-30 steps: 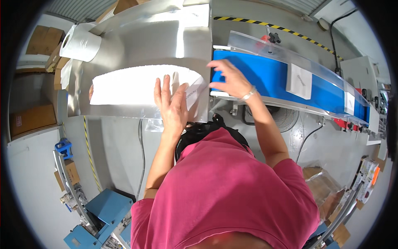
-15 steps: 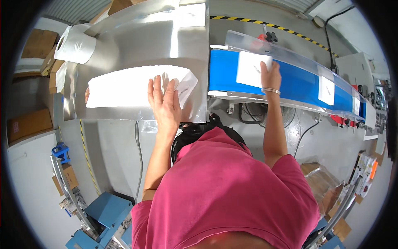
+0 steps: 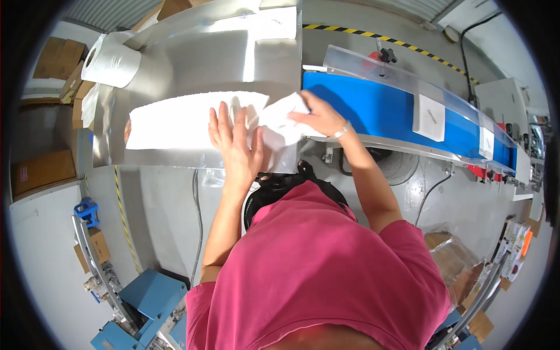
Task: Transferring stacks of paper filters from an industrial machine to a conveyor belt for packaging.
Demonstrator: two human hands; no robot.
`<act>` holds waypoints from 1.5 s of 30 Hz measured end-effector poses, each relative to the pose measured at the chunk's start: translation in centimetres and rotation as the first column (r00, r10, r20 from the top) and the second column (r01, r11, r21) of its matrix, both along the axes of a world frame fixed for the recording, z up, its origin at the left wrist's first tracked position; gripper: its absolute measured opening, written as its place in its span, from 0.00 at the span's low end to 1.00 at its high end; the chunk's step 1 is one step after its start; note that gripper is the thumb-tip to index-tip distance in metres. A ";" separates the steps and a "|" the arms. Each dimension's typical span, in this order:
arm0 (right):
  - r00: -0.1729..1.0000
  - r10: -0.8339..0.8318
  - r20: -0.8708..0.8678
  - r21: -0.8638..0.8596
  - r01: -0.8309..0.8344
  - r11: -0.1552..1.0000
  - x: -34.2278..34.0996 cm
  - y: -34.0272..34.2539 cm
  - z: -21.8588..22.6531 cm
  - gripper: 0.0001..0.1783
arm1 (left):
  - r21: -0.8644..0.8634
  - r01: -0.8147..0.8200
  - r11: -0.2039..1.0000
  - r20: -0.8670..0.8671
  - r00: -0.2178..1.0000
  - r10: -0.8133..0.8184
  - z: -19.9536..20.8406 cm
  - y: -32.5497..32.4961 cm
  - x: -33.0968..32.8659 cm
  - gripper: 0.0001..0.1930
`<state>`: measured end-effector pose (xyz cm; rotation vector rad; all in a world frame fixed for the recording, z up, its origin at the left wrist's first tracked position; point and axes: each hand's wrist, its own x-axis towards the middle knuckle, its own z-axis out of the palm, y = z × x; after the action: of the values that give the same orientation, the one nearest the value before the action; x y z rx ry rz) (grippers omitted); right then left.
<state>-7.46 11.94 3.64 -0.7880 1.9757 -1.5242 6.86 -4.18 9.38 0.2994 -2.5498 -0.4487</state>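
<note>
A long leaning row of flat white packets [image 3: 175, 122] lies on the metal table. My left hand [image 3: 236, 143] rests on the right part of this row, its fingers spread and stretched out. At the table's right edge, my right hand [image 3: 321, 115] pinches a single white packet [image 3: 283, 119] between thumb and fingers. This packet is tilted and bent, just right of my left hand, and part of it hides behind my right fingers. To the right runs a blue conveyor belt [image 3: 361, 108], carrying a white packet [image 3: 429, 118] and a smaller-looking one [image 3: 486, 142] farther along.
On the metal table [image 3: 192, 64] a white roll [image 3: 111, 61] stands at the far left, and a white stack [image 3: 276, 23] lies at the back. A clear plastic guard [image 3: 356, 63] lines the belt's far side. Below the belt is a fan [image 3: 396, 166].
My right hand has let go of a packet on the belt and moved left to grip another at the row's end. The belt's packets have shifted right. My left hand stays on the row.
</note>
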 end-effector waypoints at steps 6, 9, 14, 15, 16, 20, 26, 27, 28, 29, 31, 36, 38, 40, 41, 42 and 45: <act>0.661 -0.675 -0.330 0.303 0.751 0.587 -4.6 8.8 -4.4 0.26 | 0.053 -0.001 0.999 -0.017 1.000 0.002 -0.8 -0.6 0.2 0.17; 0.474 -0.586 -0.657 0.203 0.860 0.468 -4.3 10.5 -4.1 0.30 | 0.115 -0.006 0.993 -0.025 1.000 0.009 -0.3 -0.4 0.1 0.17; 0.840 -0.148 -0.522 0.175 0.276 0.945 -1.6 3.8 2.3 0.36 | 0.101 0.040 0.994 -0.036 0.999 -0.036 -0.5 -0.8 0.2 0.17; 0.951 -0.050 -0.306 0.158 0.103 0.982 -0.7 1.6 3.0 0.37 | 0.102 0.046 0.994 -0.036 0.998 -0.043 -0.5 -0.9 0.3 0.17; 0.935 0.095 -0.341 0.103 -0.063 0.993 -0.1 -0.2 3.3 0.36 | 0.083 0.064 0.994 -0.015 0.998 -0.063 -0.5 -1.0 0.3 0.16; 0.895 0.234 -0.381 0.107 -0.209 0.972 -0.4 -2.9 1.3 0.31 | 0.092 0.076 0.993 0.048 0.996 -0.081 0.7 -0.8 0.1 0.14; 0.949 -0.293 0.114 -0.168 0.310 0.936 -1.4 0.6 -2.1 0.20 | 0.054 0.038 0.998 -0.003 0.999 -0.038 -0.9 -2.5 0.1 0.11; 0.896 -0.443 0.037 -0.016 0.444 0.896 -2.1 2.3 -2.5 0.21 | 0.038 0.011 0.999 -0.021 1.000 -0.010 -1.2 -2.6 0.1 0.10; 0.812 -0.578 -0.077 0.112 0.583 0.805 -3.3 3.6 -3.7 0.25 | 0.032 -0.004 0.999 -0.043 0.999 0.006 -1.0 -2.4 -0.1 0.12; 0.723 -0.688 -0.057 0.129 0.689 0.713 -3.6 4.6 -3.3 0.28 | 0.033 0.000 0.999 -0.042 0.999 0.001 -0.9 -2.4 -0.2 0.12; 0.591 -0.736 -0.330 0.278 0.806 0.523 -4.7 6.9 -2.9 0.32 | 0.046 -0.040 0.998 -0.011 0.999 0.041 -0.7 -2.3 -0.2 0.16; 0.129 -0.194 -0.973 0.082 0.969 0.232 -3.9 8.6 -1.4 0.41 | 0.019 -0.023 1.000 -0.003 1.000 0.023 -1.1 -2.7 0.3 0.17; 0.393 -0.344 -0.853 0.134 0.802 0.582 -3.4 7.5 0.1 0.36 | 0.026 -0.005 1.000 -0.018 1.000 0.006 -1.4 -2.6 0.3 0.17; 0.856 -0.274 -0.438 0.159 0.374 0.914 -1.9 3.7 2.3 0.35 | 0.054 0.011 0.998 -0.031 0.999 -0.009 -1.3 -2.8 0.3 0.17; 0.932 -0.148 -0.332 0.142 0.204 0.969 -1.1 1.2 2.8 0.35 | 0.085 0.037 0.996 -0.047 0.998 -0.033 -1.1 -2.8 0.2 0.16; 0.968 0.016 -0.249 0.148 0.022 0.989 -0.6 -0.9 2.9 0.35 | 0.086 0.042 0.995 -0.047 0.998 -0.038 -1.0 -2.8 0.2 0.16; 0.939 0.201 -0.280 0.024 -0.202 0.979 0.1 -5.1 1.9 0.33 | 0.113 0.074 0.991 -0.005 0.997 -0.074 0.0 -2.6 0.4 0.15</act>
<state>-7.32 6.87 5.53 -1.2277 2.0131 -1.3573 7.26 -6.80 9.33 0.2463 -2.5453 -0.6234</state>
